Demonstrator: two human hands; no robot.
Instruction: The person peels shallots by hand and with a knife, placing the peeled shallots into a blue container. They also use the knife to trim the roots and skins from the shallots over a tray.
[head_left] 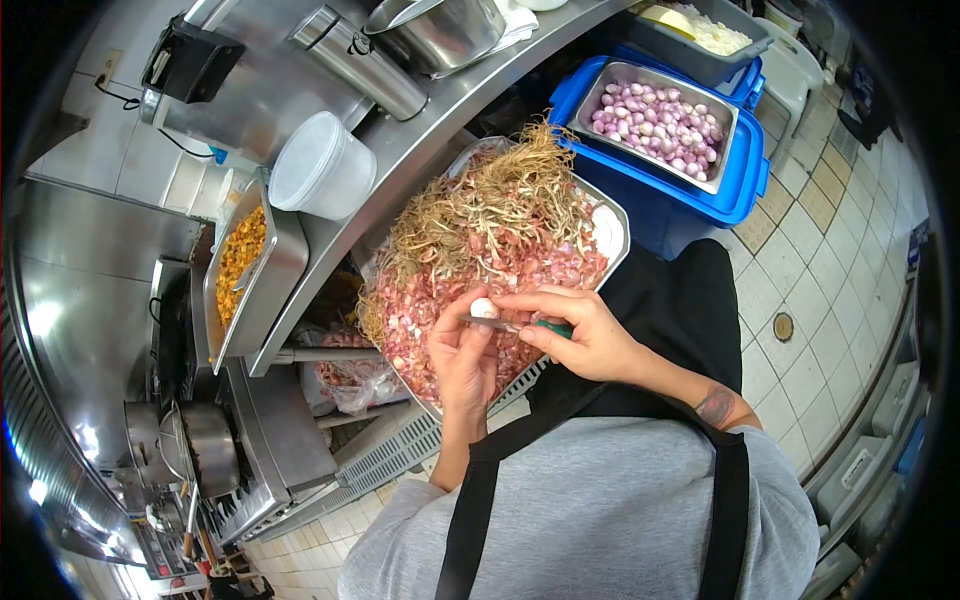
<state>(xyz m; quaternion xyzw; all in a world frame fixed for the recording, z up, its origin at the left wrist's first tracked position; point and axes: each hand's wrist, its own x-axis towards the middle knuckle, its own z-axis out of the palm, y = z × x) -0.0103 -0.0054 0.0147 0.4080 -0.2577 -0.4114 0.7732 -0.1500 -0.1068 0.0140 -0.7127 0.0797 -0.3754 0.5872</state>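
Note:
Between the fingertips of my left hand (pixel 465 350) is a small pale shallot (pixel 484 307). My right hand (pixel 582 335) is closed around the green handle of a small knife (pixel 497 324), whose blade lies against the shallot or just below it. Both hands are close together over a large tray (pixel 622 225) heaped with pinkish shallots and loose skins (pixel 560 262). A tangle of dry, stringy roots (pixel 470 215) covers its far side. Beyond it, peeled purple-white shallots (pixel 660 125) fill a steel pan (pixel 722 165).
The steel pan rests on a blue lidded box (pixel 690 205) at right. Behind stands a grey tub (pixel 715 72) with white food. A steel counter (pixel 420 130) runs along the left, holding a white plastic bucket (pixel 325 165), a steel flask (pixel 365 65) and a pan of yellow-orange pieces (pixel 240 255).

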